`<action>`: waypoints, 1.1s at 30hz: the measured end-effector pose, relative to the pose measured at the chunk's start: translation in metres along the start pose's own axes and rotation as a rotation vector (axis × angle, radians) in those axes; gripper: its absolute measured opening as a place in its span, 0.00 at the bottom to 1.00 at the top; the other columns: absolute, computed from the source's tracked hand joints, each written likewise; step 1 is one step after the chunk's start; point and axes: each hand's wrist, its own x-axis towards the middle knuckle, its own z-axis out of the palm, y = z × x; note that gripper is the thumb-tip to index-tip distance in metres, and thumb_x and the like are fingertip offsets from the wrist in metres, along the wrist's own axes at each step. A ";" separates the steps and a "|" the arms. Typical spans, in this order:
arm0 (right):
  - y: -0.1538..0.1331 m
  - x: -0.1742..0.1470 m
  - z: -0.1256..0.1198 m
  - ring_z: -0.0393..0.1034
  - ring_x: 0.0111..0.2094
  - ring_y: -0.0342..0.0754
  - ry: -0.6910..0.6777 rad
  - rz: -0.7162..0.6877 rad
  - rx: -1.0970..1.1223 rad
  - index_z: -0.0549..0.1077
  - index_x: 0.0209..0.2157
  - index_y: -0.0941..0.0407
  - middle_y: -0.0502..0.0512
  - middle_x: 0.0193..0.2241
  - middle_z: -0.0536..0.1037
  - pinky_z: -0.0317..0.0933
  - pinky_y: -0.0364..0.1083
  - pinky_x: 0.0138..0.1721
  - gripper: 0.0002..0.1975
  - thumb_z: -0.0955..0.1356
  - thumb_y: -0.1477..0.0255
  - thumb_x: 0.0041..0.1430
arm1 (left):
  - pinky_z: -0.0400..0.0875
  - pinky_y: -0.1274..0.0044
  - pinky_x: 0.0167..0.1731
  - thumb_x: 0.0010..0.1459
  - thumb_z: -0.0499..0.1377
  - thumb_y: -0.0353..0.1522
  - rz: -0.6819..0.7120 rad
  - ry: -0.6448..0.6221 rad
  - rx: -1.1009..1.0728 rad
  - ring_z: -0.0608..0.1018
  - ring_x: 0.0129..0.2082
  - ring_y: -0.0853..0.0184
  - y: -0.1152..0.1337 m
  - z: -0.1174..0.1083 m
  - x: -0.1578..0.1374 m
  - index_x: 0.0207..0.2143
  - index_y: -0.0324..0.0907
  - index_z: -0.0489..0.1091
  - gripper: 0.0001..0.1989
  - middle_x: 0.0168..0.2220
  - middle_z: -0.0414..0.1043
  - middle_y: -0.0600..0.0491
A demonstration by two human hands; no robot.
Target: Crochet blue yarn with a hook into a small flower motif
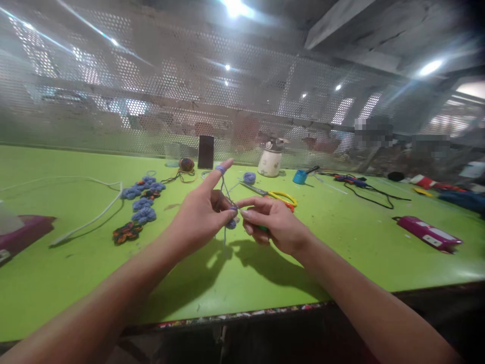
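My left hand pinches a small blue-purple crochet piece between thumb and fingers. Its index finger points up, with blue-purple yarn wound around it and running down to the piece. My right hand is closed on a crochet hook; a bit of green handle shows under the fingers, and its tip meets the piece. Just beyond the hands lie scissors with yellow and orange handles and a ball of blue-purple yarn. Crocheted flowers, blue-purple and dark multicoloured, lie left of my left hand.
On the green table stand a phone, a pale jar and a blue cup. A dark multicoloured yarn ball lies at the back. Purple packets and a white cable lie towards the sides.
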 end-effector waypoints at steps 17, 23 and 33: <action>0.001 -0.008 -0.003 0.58 0.14 0.35 0.082 -0.446 -0.221 0.76 0.44 0.57 0.45 0.18 0.72 0.53 0.37 0.14 0.11 0.71 0.70 0.60 | 0.71 0.78 0.34 0.45 0.70 0.22 -0.185 -0.080 -0.627 0.77 0.26 0.72 0.008 -0.011 0.000 0.63 0.39 0.60 0.43 0.24 0.78 0.59; -0.009 -0.011 -0.011 0.60 0.18 0.36 0.149 -0.691 -0.600 0.78 0.41 0.60 0.48 0.21 0.73 0.55 0.38 0.17 0.08 0.70 0.75 0.59 | 0.70 0.78 0.31 0.44 0.71 0.23 -0.188 -0.068 -0.662 0.77 0.24 0.72 0.007 -0.016 -0.001 0.61 0.43 0.63 0.41 0.23 0.77 0.60; -0.020 -0.015 -0.013 0.70 0.24 0.39 0.117 -0.931 -0.840 0.79 0.36 0.62 0.54 0.27 0.80 0.64 0.39 0.26 0.05 0.69 0.81 0.59 | 0.71 0.80 0.29 0.44 0.71 0.23 -0.195 -0.142 -0.683 0.76 0.25 0.72 0.010 -0.020 -0.001 0.60 0.41 0.63 0.40 0.25 0.77 0.58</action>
